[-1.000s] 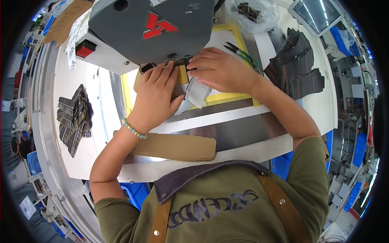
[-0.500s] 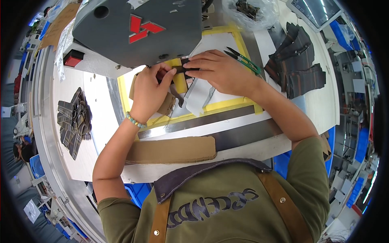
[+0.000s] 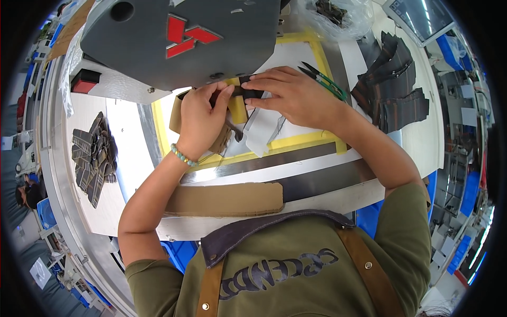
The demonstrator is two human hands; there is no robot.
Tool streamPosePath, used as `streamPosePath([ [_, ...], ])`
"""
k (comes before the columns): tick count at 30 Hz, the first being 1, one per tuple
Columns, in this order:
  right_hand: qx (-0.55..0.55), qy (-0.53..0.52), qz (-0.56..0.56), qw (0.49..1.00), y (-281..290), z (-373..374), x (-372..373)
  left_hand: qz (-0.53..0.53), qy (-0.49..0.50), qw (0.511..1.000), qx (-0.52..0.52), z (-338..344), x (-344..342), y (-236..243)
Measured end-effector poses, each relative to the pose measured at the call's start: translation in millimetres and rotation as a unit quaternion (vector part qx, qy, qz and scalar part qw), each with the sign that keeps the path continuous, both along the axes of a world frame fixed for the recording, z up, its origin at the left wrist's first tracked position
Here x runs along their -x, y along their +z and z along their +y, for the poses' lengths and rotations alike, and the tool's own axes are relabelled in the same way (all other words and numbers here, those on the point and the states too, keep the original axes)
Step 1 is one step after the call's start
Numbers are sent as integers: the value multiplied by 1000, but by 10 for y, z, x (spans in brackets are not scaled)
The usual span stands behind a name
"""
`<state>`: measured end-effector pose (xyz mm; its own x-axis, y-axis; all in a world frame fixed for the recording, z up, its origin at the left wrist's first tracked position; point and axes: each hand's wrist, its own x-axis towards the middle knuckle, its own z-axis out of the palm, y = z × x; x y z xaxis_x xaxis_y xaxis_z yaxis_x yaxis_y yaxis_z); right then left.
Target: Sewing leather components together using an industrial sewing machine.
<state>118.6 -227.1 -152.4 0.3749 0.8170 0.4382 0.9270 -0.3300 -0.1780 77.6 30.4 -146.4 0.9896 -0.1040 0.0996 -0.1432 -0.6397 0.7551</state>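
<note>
Below the front edge of a dark grey sewing machine head (image 3: 142, 47), a small dark fabric piece (image 3: 253, 94) lies between my hands. My left hand (image 3: 202, 119), with a beaded bracelet at the wrist, pinches its left end between thumb and fingers. On the right, my right hand (image 3: 298, 98) has its fingers bent over the other end, the thumb beneath. Under the fabric shows a yellow strip (image 3: 237, 110). Next to my left hand stands a brown cardboard piece (image 3: 176, 113). The machine's needle area is hidden behind the head.
Green-handled thread snips (image 3: 330, 84) lie beyond my right hand. Dark striped fabric pieces form a left pile (image 3: 95, 156) and a right pile (image 3: 391, 82). A cardboard strip (image 3: 232, 198) lies along the near table edge. At the back are a plastic bag (image 3: 351, 24) and a screen (image 3: 420, 18).
The view has shifted slightly, so the machine looks larger. Both hands keep hold of the fabric piece and have moved only a little; the right fingers sit slightly farther right.
</note>
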Motion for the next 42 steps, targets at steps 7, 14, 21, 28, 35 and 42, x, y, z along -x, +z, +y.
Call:
streamPosePath([
  [7, -7, 2, 0, 1000, -36, 0, 2, -187, -109, 969, -117, 86, 325, 10],
  [14, -21, -16, 22, 999, -30, -13, 12, -202, -180, 935, -230, 79, 291, 68],
  [21, -37, -32, -20, 999, 39, -1, 44, -197, -225, 929, -219, 180, 161, 35],
  [28, -14, -17, -11, 1000, -25, 13, 4, -209, -198, 946, -148, 263, 145, -37],
  [35, 3, -13, -38, 999, -21, 16, -6, -182, -195, 934, -235, 137, 48, 125],
  [42, 18, -21, -33, 999, 23, 7, 16, -217, -160, 915, -301, 446, 127, 8],
])
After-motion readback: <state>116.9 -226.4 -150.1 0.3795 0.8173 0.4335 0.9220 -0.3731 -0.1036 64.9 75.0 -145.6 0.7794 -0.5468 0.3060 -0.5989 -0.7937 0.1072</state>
